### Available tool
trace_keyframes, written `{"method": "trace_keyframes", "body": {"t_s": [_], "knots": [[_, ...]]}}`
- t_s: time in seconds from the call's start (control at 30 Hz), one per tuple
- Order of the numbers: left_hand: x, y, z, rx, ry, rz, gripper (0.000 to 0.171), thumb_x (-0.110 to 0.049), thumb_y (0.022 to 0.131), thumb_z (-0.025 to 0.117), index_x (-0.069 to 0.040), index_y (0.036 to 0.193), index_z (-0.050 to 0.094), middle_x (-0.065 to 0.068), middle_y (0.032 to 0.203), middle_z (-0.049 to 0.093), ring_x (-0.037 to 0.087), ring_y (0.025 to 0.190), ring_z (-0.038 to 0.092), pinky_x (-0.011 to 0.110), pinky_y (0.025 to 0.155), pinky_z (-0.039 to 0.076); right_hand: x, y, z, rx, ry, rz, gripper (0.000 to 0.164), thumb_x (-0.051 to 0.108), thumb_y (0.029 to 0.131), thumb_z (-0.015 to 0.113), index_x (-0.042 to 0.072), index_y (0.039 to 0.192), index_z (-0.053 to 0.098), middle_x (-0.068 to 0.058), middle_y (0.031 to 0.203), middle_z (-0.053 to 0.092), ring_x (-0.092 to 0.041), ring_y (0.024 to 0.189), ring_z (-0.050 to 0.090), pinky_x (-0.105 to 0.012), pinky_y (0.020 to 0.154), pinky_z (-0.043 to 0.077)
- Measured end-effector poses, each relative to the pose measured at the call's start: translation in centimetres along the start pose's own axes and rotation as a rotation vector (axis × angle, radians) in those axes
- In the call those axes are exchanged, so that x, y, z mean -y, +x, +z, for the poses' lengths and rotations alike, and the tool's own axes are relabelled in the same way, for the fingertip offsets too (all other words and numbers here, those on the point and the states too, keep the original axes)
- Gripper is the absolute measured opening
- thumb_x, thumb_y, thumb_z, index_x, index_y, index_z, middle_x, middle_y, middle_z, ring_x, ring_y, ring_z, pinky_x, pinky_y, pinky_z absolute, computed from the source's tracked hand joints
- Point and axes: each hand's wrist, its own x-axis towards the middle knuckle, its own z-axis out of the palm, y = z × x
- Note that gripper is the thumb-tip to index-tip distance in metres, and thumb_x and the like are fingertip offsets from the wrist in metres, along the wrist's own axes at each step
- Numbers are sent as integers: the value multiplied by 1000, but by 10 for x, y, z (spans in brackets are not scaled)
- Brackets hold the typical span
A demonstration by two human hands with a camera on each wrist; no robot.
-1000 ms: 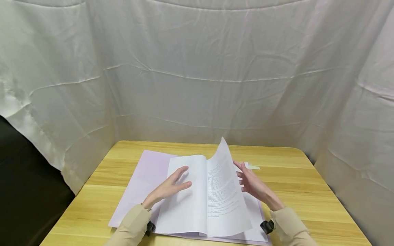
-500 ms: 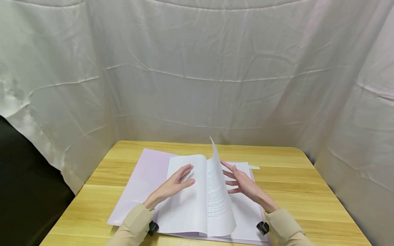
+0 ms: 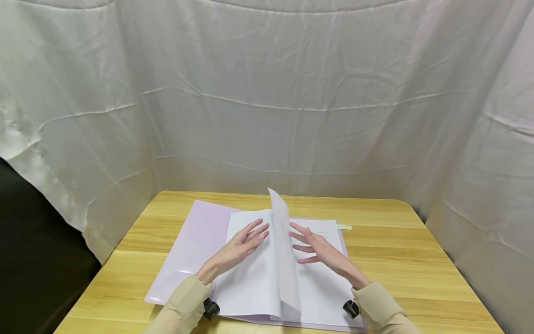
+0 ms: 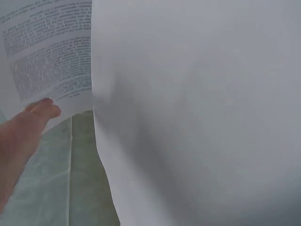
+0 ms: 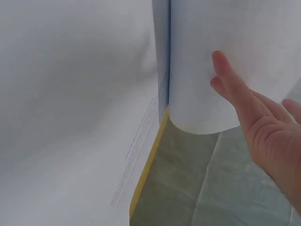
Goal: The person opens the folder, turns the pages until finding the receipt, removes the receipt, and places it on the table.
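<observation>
A sheaf of white pages lies spread in a lilac folder (image 3: 189, 253). One loose page (image 3: 284, 260) stands nearly upright along the middle fold, its top curling to the left. My right hand (image 3: 323, 253) is at the right side of this page, fingers spread and fairly straight, fingertips right at the paper. Over the blank left page (image 3: 246, 292) hovers my left hand (image 3: 238, 250), its fingers extended toward the standing page. Printed text shows on a page (image 4: 51, 52) beyond the left hand in the left wrist view. In the right wrist view, fingertips (image 5: 221, 66) overlap the raised sheet.
The folder rests near the front edge of a wooden table (image 3: 409, 269). A pale yellow-green tab (image 3: 344, 227) sticks out at the stack's upper right. Grey cloth (image 3: 267, 116) hangs behind and at both sides; something black (image 3: 37, 250) is at the left.
The raised page has swung from right to left, now upright at the fold. My right hand has moved left with it, uncovering the right page. My left hand has shifted slightly right.
</observation>
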Motion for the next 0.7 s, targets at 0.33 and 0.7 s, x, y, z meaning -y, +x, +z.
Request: {"method": "trace_keyframes", "body": {"t_s": [0.33, 0.7], "knots": [[-1, -4, 0, -70, -126, -94, 81, -34, 107, 45, -9, 161, -10, 27, 165, 15, 31, 144, 40, 39, 116, 45, 0, 3, 10, 38, -81, 27, 60, 48, 110, 15, 19, 163, 19, -22, 166, 23, -51, 146, 34, -58, 106, 51], [-4, -3, -5, -202, -108, -54, 73, -24, 103, 55, -5, 160, 14, 25, 138, 59, 16, 103, 72, 39, 85, 63, -3, 11, 20, 66, -278, 11, 57, 40, 111, 26, 12, 160, 27, -17, 166, 27, -42, 152, 29, -61, 114, 42]]}}
